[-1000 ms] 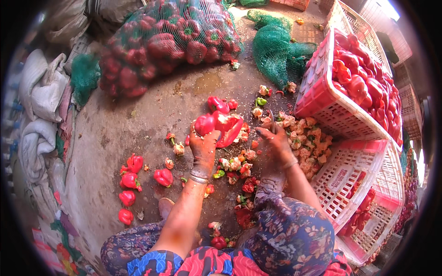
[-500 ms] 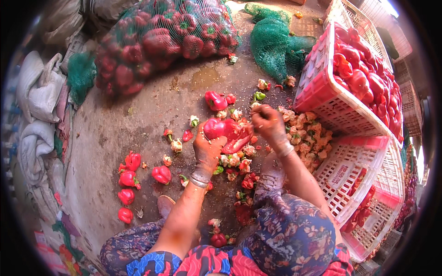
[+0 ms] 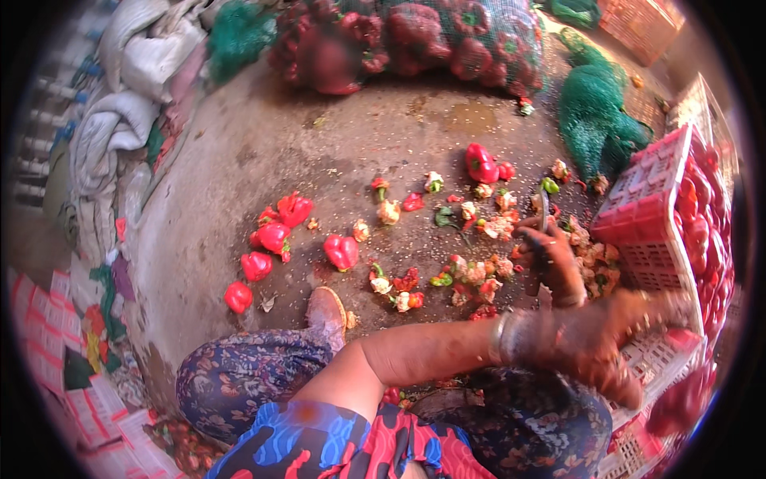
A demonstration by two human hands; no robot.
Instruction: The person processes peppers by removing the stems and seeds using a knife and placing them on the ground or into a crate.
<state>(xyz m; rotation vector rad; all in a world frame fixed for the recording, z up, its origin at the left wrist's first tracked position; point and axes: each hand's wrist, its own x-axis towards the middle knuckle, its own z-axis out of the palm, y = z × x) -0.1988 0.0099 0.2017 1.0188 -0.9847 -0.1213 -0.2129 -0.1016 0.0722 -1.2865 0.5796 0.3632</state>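
My left hand [image 3: 622, 343] reaches across my body to the far right, above the lower white-and-pink crate [image 3: 666, 355]. Its fingers are spread and hold nothing. Just below it a blurred red bell pepper [image 3: 682, 399] shows at the crate. Behind my left forearm, my right hand [image 3: 554, 255] is closed round a small knife [image 3: 544, 207] whose thin blade points up. That hand hovers over a heap of cut-off pepper cores [image 3: 598, 267], with seeds and green stems on them. My right forearm is mostly hidden.
Several whole red peppers [image 3: 341, 251] lie on the concrete floor to the left. A full net sack of peppers [image 3: 423, 40] lies at the far side. Green netting [image 3: 598, 112] is beside it. An upper crate [image 3: 646, 207] heaped with red peppers stands at right.
My left hand has swung from the middle to the right and let go of the cut pepper. The view has turned, and my right hand now sits behind the left forearm.
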